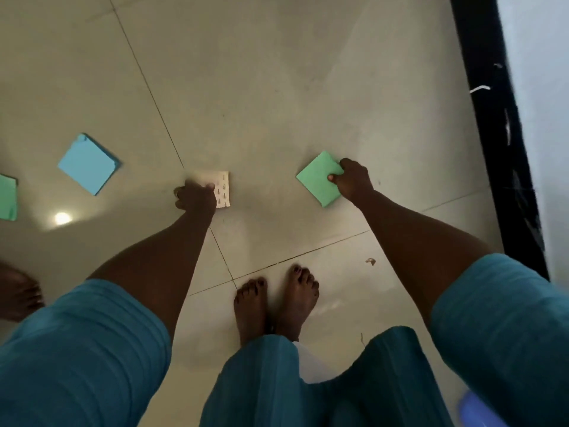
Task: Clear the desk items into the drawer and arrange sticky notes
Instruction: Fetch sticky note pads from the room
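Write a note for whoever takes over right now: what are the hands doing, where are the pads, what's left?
Left grip pinches the white pad. Right grip holds a green pad. Blue pad and a second green pad lie loose on the floor, far left. No drawer in view. Left to do: gather those two, then arrange all the pads.
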